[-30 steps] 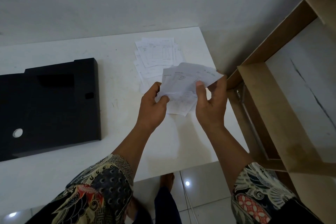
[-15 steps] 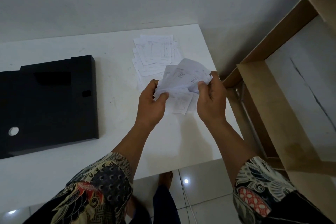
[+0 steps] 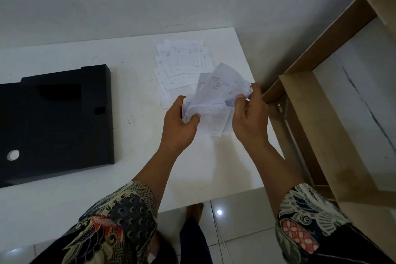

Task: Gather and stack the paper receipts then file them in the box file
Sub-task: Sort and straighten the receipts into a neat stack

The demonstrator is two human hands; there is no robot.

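Both of my hands hold a loose bundle of white paper receipts (image 3: 216, 96) above the right part of the white table (image 3: 137, 96). My left hand (image 3: 179, 123) pinches the bundle's lower left corner. My right hand (image 3: 250, 118) grips its right edge, bending the top sheet upward. More receipts (image 3: 182, 64) lie fanned out flat on the table just behind the bundle. The black box file (image 3: 53, 122) lies flat and closed on the left of the table, well apart from both hands.
A wooden shelf unit (image 3: 310, 118) stands against the table's right edge, close to my right hand. A white wall rises behind the table. Tiled floor (image 3: 231, 221) and a bare foot (image 3: 194, 210) show below the table's front edge.
My hands have drawn closer together and the held bundle has curled up into a tighter bunch. The view has shifted slightly. The receipts on the table and the box file have not moved.
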